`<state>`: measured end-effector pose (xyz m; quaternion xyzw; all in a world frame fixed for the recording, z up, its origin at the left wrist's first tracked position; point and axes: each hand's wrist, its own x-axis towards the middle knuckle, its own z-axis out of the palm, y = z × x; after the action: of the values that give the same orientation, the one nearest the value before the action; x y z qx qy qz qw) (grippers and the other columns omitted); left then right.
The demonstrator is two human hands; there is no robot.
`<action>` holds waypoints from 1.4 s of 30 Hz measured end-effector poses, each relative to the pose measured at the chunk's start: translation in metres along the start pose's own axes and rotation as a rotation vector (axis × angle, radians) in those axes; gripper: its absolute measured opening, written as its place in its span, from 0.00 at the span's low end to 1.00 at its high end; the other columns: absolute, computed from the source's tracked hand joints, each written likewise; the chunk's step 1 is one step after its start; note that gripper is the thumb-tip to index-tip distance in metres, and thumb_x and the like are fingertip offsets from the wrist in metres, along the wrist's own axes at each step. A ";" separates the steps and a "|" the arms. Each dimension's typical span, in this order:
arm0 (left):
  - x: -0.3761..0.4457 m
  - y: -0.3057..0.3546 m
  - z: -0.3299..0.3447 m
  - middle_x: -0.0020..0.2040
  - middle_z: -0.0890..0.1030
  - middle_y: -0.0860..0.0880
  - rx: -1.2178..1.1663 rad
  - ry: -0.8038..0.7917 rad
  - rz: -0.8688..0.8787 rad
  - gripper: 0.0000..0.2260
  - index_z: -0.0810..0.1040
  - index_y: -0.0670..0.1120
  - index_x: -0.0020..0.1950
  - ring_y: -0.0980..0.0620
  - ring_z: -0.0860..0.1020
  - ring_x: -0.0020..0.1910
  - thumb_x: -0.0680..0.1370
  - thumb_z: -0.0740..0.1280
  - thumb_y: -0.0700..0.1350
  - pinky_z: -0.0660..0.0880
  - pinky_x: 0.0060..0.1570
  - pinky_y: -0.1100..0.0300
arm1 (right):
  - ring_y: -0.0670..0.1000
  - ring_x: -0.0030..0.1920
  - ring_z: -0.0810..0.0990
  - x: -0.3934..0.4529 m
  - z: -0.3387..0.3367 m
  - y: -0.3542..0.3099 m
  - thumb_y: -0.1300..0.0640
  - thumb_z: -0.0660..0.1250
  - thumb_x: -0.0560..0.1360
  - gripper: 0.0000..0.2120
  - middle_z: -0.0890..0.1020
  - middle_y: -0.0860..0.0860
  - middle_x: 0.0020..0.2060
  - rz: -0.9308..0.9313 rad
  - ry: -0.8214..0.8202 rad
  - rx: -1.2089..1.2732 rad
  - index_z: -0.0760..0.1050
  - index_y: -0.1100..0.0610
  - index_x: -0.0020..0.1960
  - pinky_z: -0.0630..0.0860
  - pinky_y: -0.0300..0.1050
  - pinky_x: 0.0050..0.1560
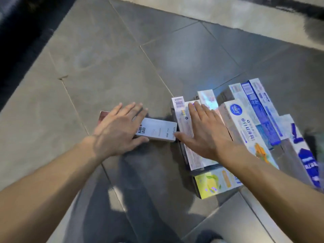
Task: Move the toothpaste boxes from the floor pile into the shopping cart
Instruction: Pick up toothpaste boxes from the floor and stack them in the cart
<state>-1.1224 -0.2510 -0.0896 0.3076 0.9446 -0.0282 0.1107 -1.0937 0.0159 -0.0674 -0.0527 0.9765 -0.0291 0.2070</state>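
Resting L hand (115, 132) flat on white box (157, 131) "科研+洁白" | R hand (205, 132) fingers straight over pile (245, 127)

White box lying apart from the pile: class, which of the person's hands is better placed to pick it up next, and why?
The left hand. It already lies flat over the white box, its fingers across the box's far end. The right hand is spread over the pile of boxes instead.
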 end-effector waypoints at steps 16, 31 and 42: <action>-0.009 0.015 -0.013 0.54 0.80 0.49 -0.099 -0.202 -0.292 0.24 0.62 0.51 0.54 0.42 0.78 0.55 0.74 0.62 0.69 0.72 0.45 0.53 | 0.60 0.50 0.77 -0.030 0.041 -0.017 0.34 0.66 0.66 0.30 0.79 0.55 0.50 0.129 0.252 0.024 0.75 0.56 0.57 0.75 0.56 0.51; -0.040 0.047 -0.027 0.52 0.83 0.48 -1.313 0.106 -0.776 0.25 0.69 0.50 0.56 0.47 0.84 0.49 0.71 0.73 0.64 0.80 0.56 0.43 | 0.55 0.46 0.87 -0.018 0.007 -0.029 0.53 0.73 0.76 0.19 0.86 0.56 0.50 0.431 -0.055 1.577 0.74 0.59 0.62 0.84 0.53 0.49; -0.016 0.075 -0.063 0.43 0.87 0.49 -1.689 0.343 -0.792 0.20 0.74 0.47 0.59 0.46 0.86 0.39 0.74 0.76 0.53 0.80 0.36 0.54 | 0.47 0.45 0.85 -0.046 -0.038 -0.057 0.44 0.69 0.78 0.16 0.82 0.47 0.50 0.298 0.045 1.577 0.67 0.48 0.60 0.80 0.39 0.40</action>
<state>-1.0776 -0.1920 -0.0239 -0.2169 0.6918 0.6747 0.1385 -1.0622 -0.0338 -0.0101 0.2405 0.6691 -0.6835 0.1653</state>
